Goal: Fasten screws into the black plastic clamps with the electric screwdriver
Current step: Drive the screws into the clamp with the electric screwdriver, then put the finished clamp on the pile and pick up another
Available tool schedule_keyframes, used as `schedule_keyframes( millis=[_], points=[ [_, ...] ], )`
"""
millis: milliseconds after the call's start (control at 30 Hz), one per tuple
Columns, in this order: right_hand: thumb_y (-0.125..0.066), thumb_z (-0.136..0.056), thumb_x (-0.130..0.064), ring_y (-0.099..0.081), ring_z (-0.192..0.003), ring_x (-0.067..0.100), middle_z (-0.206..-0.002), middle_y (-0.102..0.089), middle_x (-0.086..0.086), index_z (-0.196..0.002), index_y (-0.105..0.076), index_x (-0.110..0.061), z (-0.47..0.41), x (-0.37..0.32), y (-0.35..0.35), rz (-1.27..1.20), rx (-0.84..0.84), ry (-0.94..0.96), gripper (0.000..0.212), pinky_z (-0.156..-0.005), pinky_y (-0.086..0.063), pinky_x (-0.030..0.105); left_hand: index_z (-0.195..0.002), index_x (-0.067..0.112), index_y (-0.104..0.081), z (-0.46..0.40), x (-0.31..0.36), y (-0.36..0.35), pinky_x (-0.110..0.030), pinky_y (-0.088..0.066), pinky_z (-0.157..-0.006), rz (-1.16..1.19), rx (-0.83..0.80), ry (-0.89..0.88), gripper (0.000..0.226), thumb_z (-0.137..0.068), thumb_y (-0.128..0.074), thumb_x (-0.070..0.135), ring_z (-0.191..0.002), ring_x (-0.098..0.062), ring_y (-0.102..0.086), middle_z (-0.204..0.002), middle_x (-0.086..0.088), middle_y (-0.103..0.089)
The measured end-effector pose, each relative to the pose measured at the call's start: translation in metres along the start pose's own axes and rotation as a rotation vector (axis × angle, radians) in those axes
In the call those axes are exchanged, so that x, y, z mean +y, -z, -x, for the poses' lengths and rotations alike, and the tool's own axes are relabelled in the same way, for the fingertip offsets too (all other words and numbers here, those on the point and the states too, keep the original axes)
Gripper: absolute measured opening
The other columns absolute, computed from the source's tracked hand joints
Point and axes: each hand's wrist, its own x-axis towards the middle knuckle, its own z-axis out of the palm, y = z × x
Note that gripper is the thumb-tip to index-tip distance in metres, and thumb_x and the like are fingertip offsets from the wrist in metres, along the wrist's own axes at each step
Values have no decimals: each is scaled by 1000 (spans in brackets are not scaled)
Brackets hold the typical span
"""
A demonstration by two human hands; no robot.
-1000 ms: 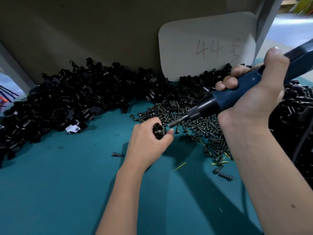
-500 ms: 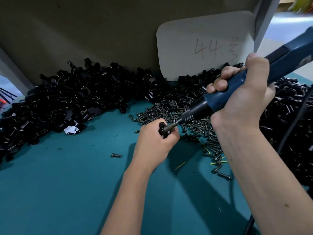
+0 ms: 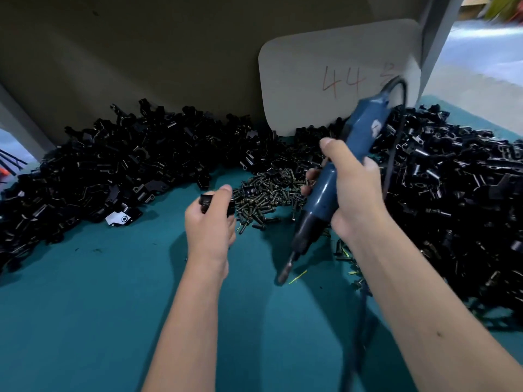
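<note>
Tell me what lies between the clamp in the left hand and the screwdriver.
Head view: loose screws on the teal mat, between the clamp held by the left hand and the screwdriver.

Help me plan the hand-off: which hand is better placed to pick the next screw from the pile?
Probably the left hand: it is right beside the screw pile, though it holds a black clamp. The right hand is wrapped around the electric screwdriver, its bit pointing down at the teal mat.

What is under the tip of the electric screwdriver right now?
Bare teal table mat and a yellowish sliver beside the electric screwdriver tip. No screw or clamp there; whether the tip touches the mat is unclear.
</note>
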Motion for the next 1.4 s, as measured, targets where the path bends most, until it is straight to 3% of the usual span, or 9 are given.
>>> schedule_keyframes(
  millis=[200,367,700,900,1033,1100,1233,1300,1400],
  points=[
    [-74,-73,-64,-57,-68,14,-68,-53,-7,-80,-59,-21,-6,18,3,474,-112,153,47,-72,-49,36,-75,24,-36,5,-2,-9,-21,-15,-39,102,-116,90,37,-84,-66,42,-41,-11,-20,-71,-8,-13],
    [-55,-79,-79,-51,-114,26,-74,-59,-16,-62,-59,-36,-3,22,1,868,-99,280,46,-100,-45,50,-67,21,-41,9,0,-12,-24,-15,-38,210,-240,206,47,-103,-42,50,-40,-10,-20,-56,1,-31],
    [-45,-87,-83,-40,-108,29,-93,-62,9,-70,-65,-17,-12,35,5,1378,1,238,71,-111,-30,48,-95,19,-44,9,-2,-20,-18,-24,-37,96,-173,60,42,-107,-36,58,-40,-11,-34,-60,-3,-55],
    [-71,-87,-60,-57,-91,14,-94,-65,-2,-91,-64,-18,-7,7,4,1103,-1,427,43,-75,-43,26,-82,30,-49,20,6,-34,-23,-37,-42,-135,-248,-259,37,-104,-41,59,-49,-12,-50,-68,1,-65],
    [-62,-99,-50,-45,-56,4,-58,-53,-10,-72,-68,-22,0,-21,13,937,-349,410,39,-56,-35,21,-99,46,-60,35,10,-60,-25,-56,-85,-225,-374,-296,30,-96,-39,67,-91,-1,-65,-97,20,-69],
    [-64,-100,-44,-44,-57,4,-59,-52,-8,-77,-73,-18,-1,-39,31,967,-312,424,36,-59,-38,24,-118,37,-61,45,5,-81,-50,-53,-104,-192,-460,-215,36,-95,-43,59,-119,-16,-63,-120,10,-69],
    [-70,-96,-33,-59,-68,14,-76,-71,7,-86,-80,-22,-7,-82,79,1003,-170,407,17,-70,-57,44,-130,20,-63,69,-2,-135,-42,-48,-107,-403,-499,-473,38,-95,-49,11,-118,-13,-61,-123,5,-68],
    [-73,-92,-30,-60,-67,7,-74,-72,-2,-84,-80,-25,-9,-102,104,1066,-57,460,12,-67,-51,32,-129,10,-66,77,-6,-164,-34,-48,-106,-512,-451,-660,45,-90,-53,-9,-114,-13,-62,-123,-6,-70],
    [-75,-85,-22,-65,-65,8,-68,-70,-9,-79,-79,-25,-9,-125,137,1275,156,486,8,-65,-49,27,-127,15,-63,93,-8,-208,-45,-52,-78,-704,-495,-808,47,-87,-52,-7,-92,-33,-64,-105,-10,-72]
  ],
)
